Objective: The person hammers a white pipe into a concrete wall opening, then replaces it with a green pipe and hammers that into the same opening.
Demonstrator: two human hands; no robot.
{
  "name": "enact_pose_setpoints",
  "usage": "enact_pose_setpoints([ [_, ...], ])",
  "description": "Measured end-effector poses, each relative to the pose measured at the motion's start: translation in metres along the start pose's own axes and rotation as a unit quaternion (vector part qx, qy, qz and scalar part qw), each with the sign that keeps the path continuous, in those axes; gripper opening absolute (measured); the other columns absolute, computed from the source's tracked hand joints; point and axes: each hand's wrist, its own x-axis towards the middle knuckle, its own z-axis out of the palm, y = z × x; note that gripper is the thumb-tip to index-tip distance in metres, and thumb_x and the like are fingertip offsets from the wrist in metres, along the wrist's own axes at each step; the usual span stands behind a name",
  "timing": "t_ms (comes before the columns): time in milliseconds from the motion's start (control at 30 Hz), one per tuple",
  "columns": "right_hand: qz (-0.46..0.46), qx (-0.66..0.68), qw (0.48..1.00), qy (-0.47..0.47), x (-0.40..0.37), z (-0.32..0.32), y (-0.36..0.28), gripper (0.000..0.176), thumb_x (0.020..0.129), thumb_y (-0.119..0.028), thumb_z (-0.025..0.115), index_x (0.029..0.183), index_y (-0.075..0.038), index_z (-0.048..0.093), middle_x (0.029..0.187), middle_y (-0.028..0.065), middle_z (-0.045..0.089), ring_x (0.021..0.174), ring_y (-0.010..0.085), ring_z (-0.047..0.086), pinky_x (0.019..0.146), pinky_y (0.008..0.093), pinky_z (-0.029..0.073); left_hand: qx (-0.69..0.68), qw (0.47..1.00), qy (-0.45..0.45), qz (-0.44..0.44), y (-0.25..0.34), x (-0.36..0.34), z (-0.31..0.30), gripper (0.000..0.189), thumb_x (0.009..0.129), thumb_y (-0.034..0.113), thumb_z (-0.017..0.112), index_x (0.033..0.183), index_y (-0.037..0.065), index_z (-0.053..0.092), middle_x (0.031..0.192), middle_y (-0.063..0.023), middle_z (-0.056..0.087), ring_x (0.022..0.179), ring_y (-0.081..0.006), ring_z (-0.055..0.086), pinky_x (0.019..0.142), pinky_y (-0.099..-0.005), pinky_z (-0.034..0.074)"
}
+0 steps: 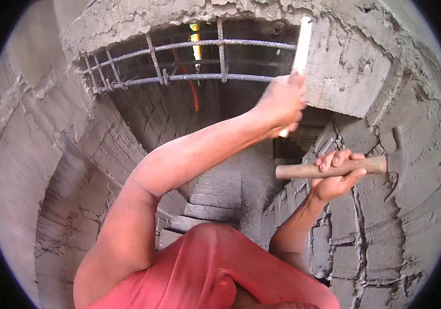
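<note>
My left hand (282, 105) is closed around a pale, bar-like chisel (303, 46), somewhat blurred. Its upper end meets the rough concrete beam (341, 77), and a short lower end shows below my fist. To the right, my right hand (339, 172) grips a hammer by its wooden handle (298, 171). The handle lies nearly level, its butt pointing left. The dark metal hammer head (398, 162) is at the right, in front of the grey wall. Hammer and chisel are apart.
Left of the chisel, steel reinforcing bars (179, 46) span an opening in the concrete. Behind them are a yellow tube (196, 44) and an orange strip (193, 95). Below, dusty concrete steps (213, 198) lie between rough walls. A block-patterned wall (344, 257) stands at the right.
</note>
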Motion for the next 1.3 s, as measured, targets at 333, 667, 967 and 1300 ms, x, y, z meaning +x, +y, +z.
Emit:
enact_pose_setpoints([
  [333, 0.069, -0.003, 0.995, 0.070, -0.073, -0.008, -0.004, 0.040, 0.103, -0.053, 0.038, 0.106, -0.014, 0.038, 0.069, 0.0045, 0.042, 0.047, 0.0157, 0.046, 0.045, 0.0333, 0.046, 0.603, 0.719, 0.098, 0.331, -0.004, 0.025, -0.110, 0.037, 0.105, 0.035, 0.042, 0.094, 0.001, 0.053, 0.073, -0.0193, 0.057, 0.072, -0.0373, 0.061, 0.067, -0.0453, 0.047],
  [667, 0.234, -0.135, 0.956, 0.119, -0.108, -0.028, -0.002, 0.038, 0.102, -0.048, 0.045, 0.104, -0.010, 0.043, 0.070, 0.0048, 0.046, 0.047, 0.0152, 0.047, 0.043, 0.0318, 0.045, 0.534, 0.790, 0.029, 0.301, -0.050, -0.003, -0.106, 0.026, 0.102, 0.025, 0.051, 0.093, 0.001, 0.051, 0.070, -0.0243, 0.058, 0.070, -0.0451, 0.062, 0.058, -0.0500, 0.046],
  [967, 0.187, -0.162, 0.961, 0.123, -0.111, -0.017, 0.004, 0.039, 0.103, -0.041, 0.044, 0.123, -0.008, 0.037, 0.078, 0.0086, 0.049, 0.048, 0.0169, 0.048, 0.045, 0.0329, 0.047, 0.540, 0.778, 0.105, 0.304, -0.009, 0.027, -0.104, 0.040, 0.105, 0.037, 0.043, 0.090, 0.001, 0.050, 0.074, -0.0229, 0.055, 0.071, -0.0438, 0.058, 0.063, -0.0481, 0.045],
  [1300, -0.287, -0.029, 0.955, -0.066, 0.014, 0.063, -0.006, 0.070, 0.092, -0.074, 0.039, 0.114, -0.008, 0.050, 0.080, 0.0065, 0.053, 0.054, 0.0193, 0.052, 0.051, 0.0362, 0.050, 0.551, 0.772, 0.086, 0.305, 0.012, 0.021, -0.115, 0.047, 0.106, 0.042, 0.038, 0.089, 0.001, 0.052, 0.076, -0.0213, 0.053, 0.074, -0.0397, 0.055, 0.070, -0.0458, 0.045],
])
